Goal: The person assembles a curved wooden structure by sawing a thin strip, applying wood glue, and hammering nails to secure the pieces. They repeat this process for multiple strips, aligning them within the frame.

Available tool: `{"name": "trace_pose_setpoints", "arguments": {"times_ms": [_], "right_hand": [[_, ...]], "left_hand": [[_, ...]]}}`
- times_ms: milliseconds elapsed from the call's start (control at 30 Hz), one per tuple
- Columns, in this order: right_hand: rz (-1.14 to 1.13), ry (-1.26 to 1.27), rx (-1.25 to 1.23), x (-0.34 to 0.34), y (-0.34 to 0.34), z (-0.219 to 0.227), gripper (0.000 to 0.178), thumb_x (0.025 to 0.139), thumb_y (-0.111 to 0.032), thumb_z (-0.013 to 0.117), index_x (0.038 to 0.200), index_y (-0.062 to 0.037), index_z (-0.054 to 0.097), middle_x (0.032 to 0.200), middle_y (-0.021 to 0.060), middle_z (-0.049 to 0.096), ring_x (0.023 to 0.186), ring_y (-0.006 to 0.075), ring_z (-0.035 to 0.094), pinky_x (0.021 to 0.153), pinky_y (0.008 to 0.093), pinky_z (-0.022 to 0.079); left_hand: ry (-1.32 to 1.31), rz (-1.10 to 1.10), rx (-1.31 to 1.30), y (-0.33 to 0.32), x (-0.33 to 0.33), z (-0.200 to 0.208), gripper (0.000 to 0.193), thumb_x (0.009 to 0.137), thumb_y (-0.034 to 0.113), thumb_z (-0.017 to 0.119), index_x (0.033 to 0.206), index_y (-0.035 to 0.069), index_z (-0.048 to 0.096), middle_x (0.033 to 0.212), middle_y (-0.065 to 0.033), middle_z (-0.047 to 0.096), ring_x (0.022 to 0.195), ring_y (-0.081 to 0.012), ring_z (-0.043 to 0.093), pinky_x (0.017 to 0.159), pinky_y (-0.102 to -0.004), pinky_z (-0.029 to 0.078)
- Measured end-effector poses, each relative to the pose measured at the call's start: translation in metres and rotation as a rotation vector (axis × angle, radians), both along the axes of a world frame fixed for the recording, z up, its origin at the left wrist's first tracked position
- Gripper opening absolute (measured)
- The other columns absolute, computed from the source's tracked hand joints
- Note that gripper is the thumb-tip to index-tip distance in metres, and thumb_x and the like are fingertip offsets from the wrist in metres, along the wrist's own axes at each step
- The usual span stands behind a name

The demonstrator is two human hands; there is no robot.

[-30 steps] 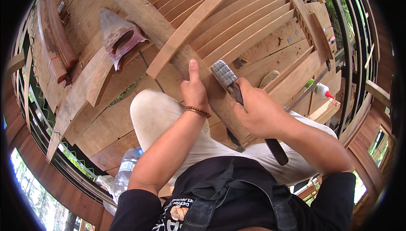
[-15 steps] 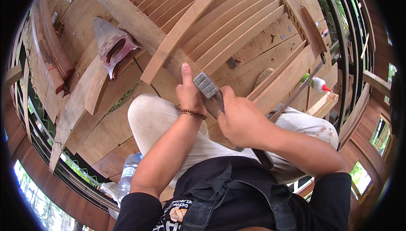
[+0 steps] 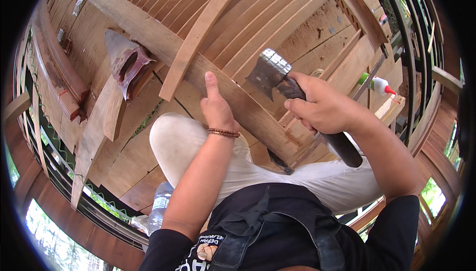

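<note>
Wood everywhere: a person sits on a plank floor (image 3: 124, 167), a plastic bottle (image 3: 159, 206) by the hip. Left hand (image 3: 216, 107) presses flat, fingers extended, on a long plank (image 3: 238, 102) lying across the lap. Right hand (image 3: 325, 107) is closed around the dark handle of a hatchet (image 3: 270, 70), its steel head raised just above the plank, beyond the left fingertips. It looks head-heavy and rigid; best gripped low on the handle. Farther right stands a glue bottle (image 3: 375, 84)

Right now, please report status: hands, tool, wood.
Left hand flat on plank. Right hand grips hatchet, raised above plank. Left thumb close to the blade.
</note>
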State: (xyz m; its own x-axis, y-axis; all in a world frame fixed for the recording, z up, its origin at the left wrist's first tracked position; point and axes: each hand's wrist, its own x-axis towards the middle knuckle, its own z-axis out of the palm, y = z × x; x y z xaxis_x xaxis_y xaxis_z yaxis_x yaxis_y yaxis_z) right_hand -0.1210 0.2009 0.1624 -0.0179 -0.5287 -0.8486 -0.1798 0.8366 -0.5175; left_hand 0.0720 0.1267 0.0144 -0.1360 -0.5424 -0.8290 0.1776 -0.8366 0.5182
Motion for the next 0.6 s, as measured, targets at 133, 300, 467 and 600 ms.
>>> {"name": "trace_pose_setpoints", "arguments": {"times_ms": [133, 300, 467, 600], "right_hand": [[0.048, -0.008, -0.073, 0.004, 0.007, -0.01, 0.039, 0.097, -0.014, 0.06, 0.131, 0.0026, 0.052, 0.083, 0.0118, 0.061, 0.07, 0.0205, 0.06, 0.063, 0.0368, 0.05], [0.133, 0.202, -0.143, -0.009, 0.016, 0.0, 0.039, 0.095, -0.016, 0.062, 0.128, 0.002, 0.054, 0.086, 0.0174, 0.063, 0.078, 0.0294, 0.064, 0.072, 0.0415, 0.05], [0.297, 0.602, -0.29, -0.059, 0.048, 0.064, 0.04, 0.084, -0.013, 0.07, 0.12, 0.0003, 0.058, 0.093, 0.0215, 0.066, 0.086, 0.0415, 0.064, 0.078, 0.0437, 0.05], [0.211, 0.945, -0.373, -0.099, 0.123, 0.087, 0.037, 0.076, -0.009, 0.072, 0.11, 0.0003, 0.06, 0.089, 0.0179, 0.065, 0.08, 0.0357, 0.064, 0.074, 0.0422, 0.049]], "left_hand": [[0.023, 0.021, -0.021, 0.0, -0.005, 0.007, 0.06, 0.101, 0.053, 0.062, 0.109, -0.006, 0.067, 0.104, -0.0134, 0.071, 0.09, -0.0229, 0.069, 0.083, -0.0391, 0.057], [0.002, -0.003, -0.042, 0.001, -0.005, 0.004, 0.055, 0.101, 0.051, 0.063, 0.102, -0.003, 0.07, 0.096, -0.0114, 0.072, 0.084, -0.0206, 0.069, 0.077, -0.0379, 0.056], [-0.179, -0.102, -0.07, -0.002, -0.011, 0.02, 0.046, 0.097, 0.043, 0.072, 0.099, -0.002, 0.072, 0.097, -0.0096, 0.071, 0.084, -0.0182, 0.068, 0.076, -0.0357, 0.056], [-0.19, -0.232, -0.148, -0.003, 0.002, 0.015, 0.047, 0.094, 0.04, 0.076, 0.107, -0.005, 0.07, 0.102, -0.0093, 0.071, 0.088, -0.0177, 0.068, 0.078, -0.0357, 0.056]]}}
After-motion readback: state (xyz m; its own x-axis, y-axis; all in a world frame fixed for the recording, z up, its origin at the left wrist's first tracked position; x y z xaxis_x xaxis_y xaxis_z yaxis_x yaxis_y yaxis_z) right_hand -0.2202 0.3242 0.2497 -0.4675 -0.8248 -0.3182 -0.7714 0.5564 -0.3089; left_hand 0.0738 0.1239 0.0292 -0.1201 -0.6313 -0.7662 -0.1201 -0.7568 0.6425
